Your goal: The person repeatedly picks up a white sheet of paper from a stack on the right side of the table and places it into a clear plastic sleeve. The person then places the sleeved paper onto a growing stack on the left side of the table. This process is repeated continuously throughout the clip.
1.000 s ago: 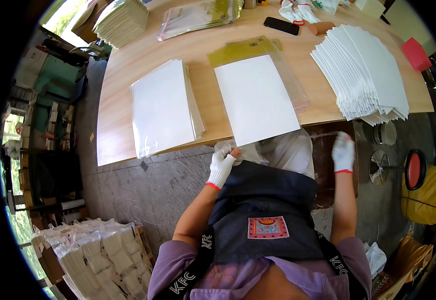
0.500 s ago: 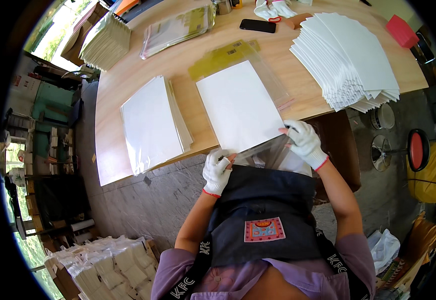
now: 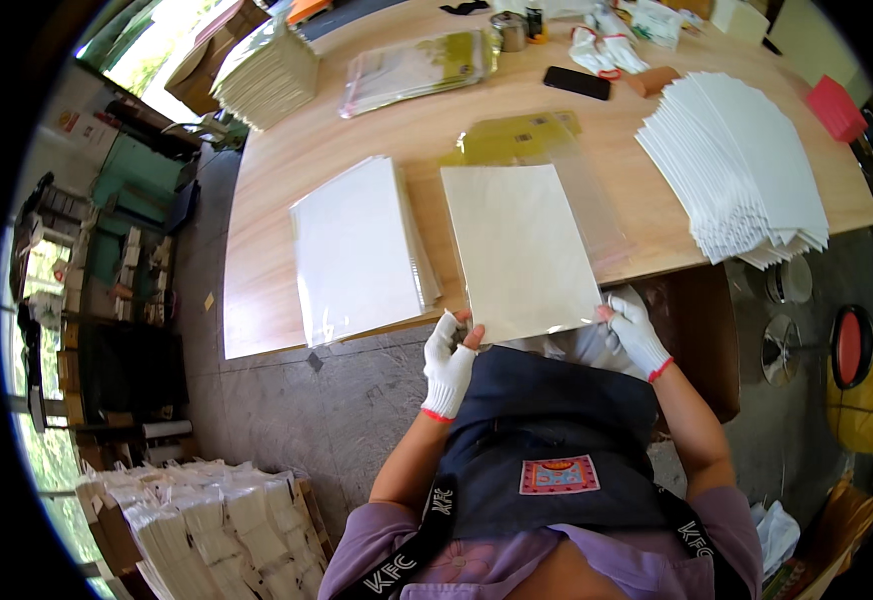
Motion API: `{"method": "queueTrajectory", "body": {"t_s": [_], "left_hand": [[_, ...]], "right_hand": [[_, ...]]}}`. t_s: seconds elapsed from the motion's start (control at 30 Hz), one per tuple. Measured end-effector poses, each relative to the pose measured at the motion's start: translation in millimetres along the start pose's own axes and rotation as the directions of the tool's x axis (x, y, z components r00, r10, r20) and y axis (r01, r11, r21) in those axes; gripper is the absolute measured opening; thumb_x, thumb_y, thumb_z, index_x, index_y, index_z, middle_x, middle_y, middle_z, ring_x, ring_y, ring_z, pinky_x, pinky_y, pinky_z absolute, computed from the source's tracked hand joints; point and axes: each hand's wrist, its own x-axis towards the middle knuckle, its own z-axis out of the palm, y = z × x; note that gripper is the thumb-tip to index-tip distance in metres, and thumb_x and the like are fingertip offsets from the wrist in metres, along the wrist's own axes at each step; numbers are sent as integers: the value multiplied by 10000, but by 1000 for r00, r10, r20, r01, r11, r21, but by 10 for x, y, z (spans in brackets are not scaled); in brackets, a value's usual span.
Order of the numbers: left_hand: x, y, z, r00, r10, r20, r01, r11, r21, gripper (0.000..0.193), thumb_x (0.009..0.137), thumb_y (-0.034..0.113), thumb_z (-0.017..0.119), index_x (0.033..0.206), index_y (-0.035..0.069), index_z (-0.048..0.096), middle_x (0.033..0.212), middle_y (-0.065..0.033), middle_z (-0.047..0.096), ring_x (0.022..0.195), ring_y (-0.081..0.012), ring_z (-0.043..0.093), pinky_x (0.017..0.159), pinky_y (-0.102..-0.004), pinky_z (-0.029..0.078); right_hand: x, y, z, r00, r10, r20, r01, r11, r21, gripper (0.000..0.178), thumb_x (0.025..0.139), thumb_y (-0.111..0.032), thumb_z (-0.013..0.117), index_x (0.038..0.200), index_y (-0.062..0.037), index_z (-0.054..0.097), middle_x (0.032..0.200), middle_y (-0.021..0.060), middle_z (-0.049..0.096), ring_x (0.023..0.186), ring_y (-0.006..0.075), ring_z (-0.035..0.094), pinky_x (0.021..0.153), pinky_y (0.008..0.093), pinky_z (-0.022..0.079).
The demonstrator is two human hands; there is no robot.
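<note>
A clear plastic sleeve with a white sheet [image 3: 522, 250] inside lies at the table's near edge, its near end reaching over my apron. My left hand [image 3: 449, 365], in a white fingerless-tipped glove, pinches the sleeve's near left corner between thumb and fingers. At the near right corner, my gloved right hand [image 3: 639, 335] grips the sleeve with its fingertips. Beneath the sheet's far end, flat clear sleeves with yellow-green printed ends [image 3: 517, 138] stick out. Left of these sits a stack of sleeved white sheets [image 3: 357, 255], shiny on top.
A fanned pile of white sheets [image 3: 747, 165] stands on the right. Farther back are a black phone [image 3: 577, 83], a bundle of packaged sleeves [image 3: 412, 75], a metal tin [image 3: 509, 32] and another paper stack [image 3: 267, 75]. A brown carton [image 3: 702, 320] stands below the table's edge.
The clear film stretched between my hands at the near end no longer hangs loose; the sheet's near edge now lies between them. My right hand has lowered to the corner. The view has shifted.
</note>
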Motion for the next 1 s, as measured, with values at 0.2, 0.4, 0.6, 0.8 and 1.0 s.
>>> {"method": "queueTrajectory", "body": {"t_s": [0.2, 0.4, 0.6, 0.8, 1.0], "left_hand": [[-42, 267, -930, 898, 352, -265, -301, 929, 214, 245, 862, 10, 565, 1104, -17, 589, 768, 9, 545, 602, -27, 441, 505, -158, 344], [399, -130, -2006, 828, 381, -413, -65, 795, 603, 299, 926, 98, 475, 1187, -32, 544, 1063, -109, 621, 853, -129, 568, 755, -237, 457], [500, -425, -2031, 847, 375, -376, -88, 798, 596, 400, 865, -2, 424, 1260, -27, 483, 1273, -170, 534, 1130, -200, 523, 939, -256, 387], [467, -381, -1929, 724, 338, -601, -85, 908, 409, 516, 844, -26, 553, 1339, 12, 412, 1278, -199, 484, 1117, -251, 514, 933, -341, 451], [410, 126, -1587, 894, 414, 170, -238, 119, 964, 517, 810, 213, 633, 1296, 120, 485, 1445, -138, 325, 1334, -352, 279, 1105, -493, 184]], "right_hand": [[-102, -667, 959, 949, -130, 289, 159, 984, -79, 187, 908, -209, 551, 1027, -75, 603, 623, -17, 537, 466, 57, 467, 427, 197, 373], [282, -996, 2131, 875, -252, 413, 387, 877, -285, 358, 881, -378, 563, 950, -33, 628, 621, 39, 589, 522, 99, 535, 477, 278, 399], [199, -1061, 1899, 844, -281, 457, 431, 862, -267, 358, 908, -377, 513, 798, -39, 561, 667, 62, 612, 570, 109, 563, 546, 277, 429], [-357, -1114, 351, 701, -713, -4, 594, 587, -550, 145, 862, -184, 578, 918, -51, 572, 756, 95, 608, 683, 201, 613, 608, 296, 473], [-942, -1635, -1474, 304, -921, -242, -116, 217, -969, 222, 791, -262, 618, 957, -118, 595, 894, 76, 608, 858, 278, 571, 779, 389, 430]]}}
